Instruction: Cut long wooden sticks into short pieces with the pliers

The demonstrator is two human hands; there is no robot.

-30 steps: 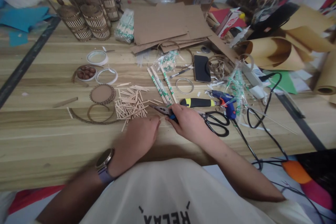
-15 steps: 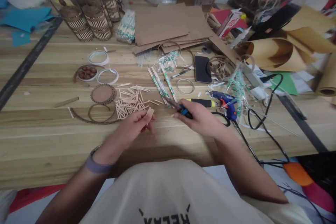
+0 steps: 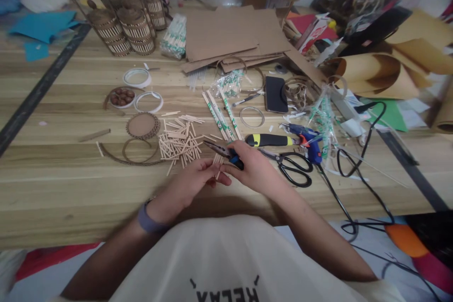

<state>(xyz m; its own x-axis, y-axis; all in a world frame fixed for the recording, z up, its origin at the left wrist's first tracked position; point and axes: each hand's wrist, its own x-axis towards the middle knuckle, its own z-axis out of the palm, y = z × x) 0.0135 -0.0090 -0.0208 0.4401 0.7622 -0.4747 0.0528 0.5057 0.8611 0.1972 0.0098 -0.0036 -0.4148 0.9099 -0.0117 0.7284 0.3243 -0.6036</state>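
Observation:
Short wooden sticks [image 3: 218, 160] are pinched in my left hand [image 3: 198, 177], close to the table's front edge. My right hand [image 3: 253, 165] is wrapped round a pair of pliers [image 3: 221, 150] with blue and black handles, jaws pointing left. The thumb and fingers of both hands meet at the held sticks. Just beyond my left hand lies a loose pile of cut sticks [image 3: 180, 141]. Several chopsticks in green-printed wrappers [image 3: 217, 115] lie past the pliers. Left of the pile is a round cardboard disc with a corrugated rim [image 3: 141, 125].
To the right lie black scissors [image 3: 295, 170], a yellow-black utility knife [image 3: 271, 140], a blue glue gun [image 3: 307, 141] with its cable, and a phone [image 3: 276, 94]. Tape rolls [image 3: 136, 78] and a bowl of brown beads [image 3: 122, 97] are at left. Cardboard sheets [image 3: 233, 33] and stick-covered lanterns [image 3: 138, 28] stand behind.
My right hand has moved left and towards me with the pliers, uncovering the scissors and knife. My left hand has moved right with the sticks, so the hands now meet.

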